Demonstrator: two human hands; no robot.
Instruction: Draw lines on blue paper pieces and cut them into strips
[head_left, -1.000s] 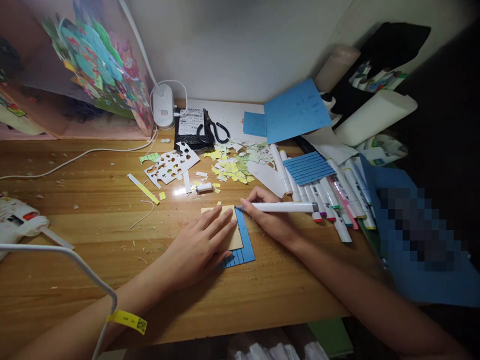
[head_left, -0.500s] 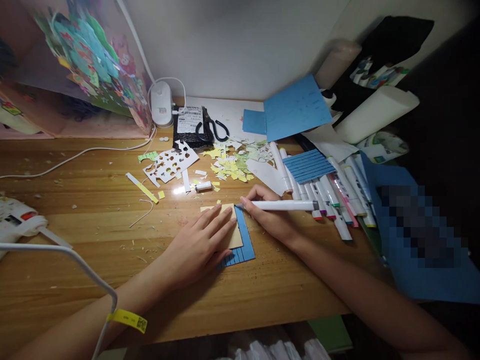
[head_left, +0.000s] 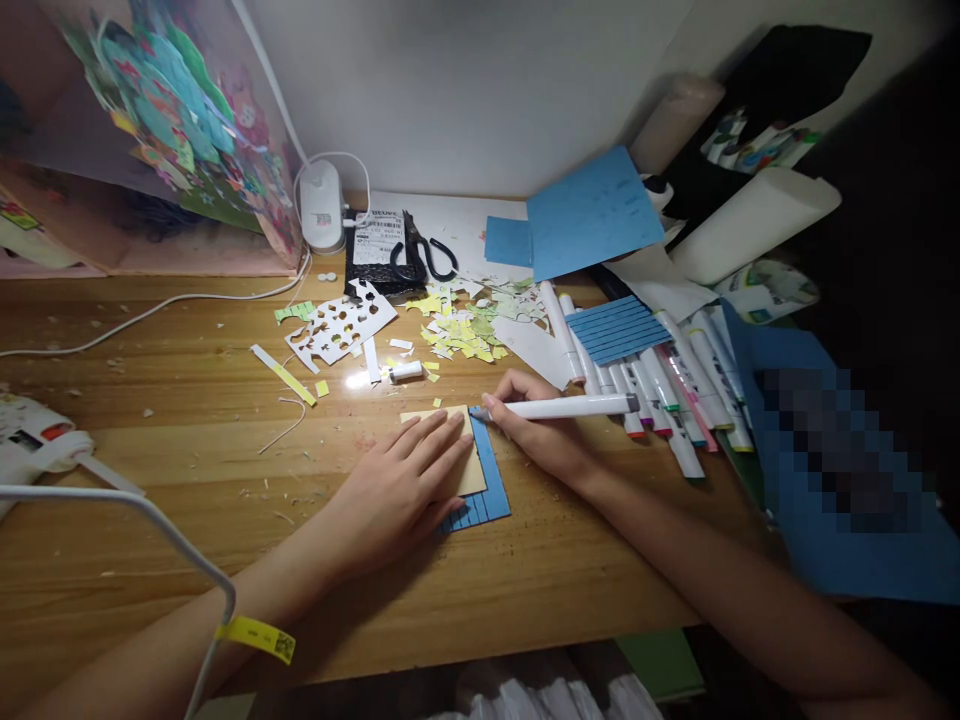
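My left hand (head_left: 409, 470) lies flat with its fingers stretched over a cream-coloured card (head_left: 471, 478). Under that card is a piece of blue card (head_left: 495, 490), showing along the right and lower sides, with dark lines drawn on its lower part. Between the fingertips of my right hand (head_left: 536, 430) is a white marker (head_left: 562, 407), held nearly level. Its tip is at the right edge of the cream card, near the top of the blue strip. Whether the tip touches the surface I cannot tell.
Yellow and green paper scraps (head_left: 465, 330) lie beyond my hands, with black-handled scissors (head_left: 424, 255) behind. Several markers (head_left: 660, 385) are heaped at right, a lined blue card (head_left: 619, 330) on top. A white cable (head_left: 150, 515) crosses the lower left. A pink box structure (head_left: 202, 240) stands at back left.
The marker's tip has shifted very slightly down along the cream card's edge, and its rear end has tipped up a little. My left hand stays in place.
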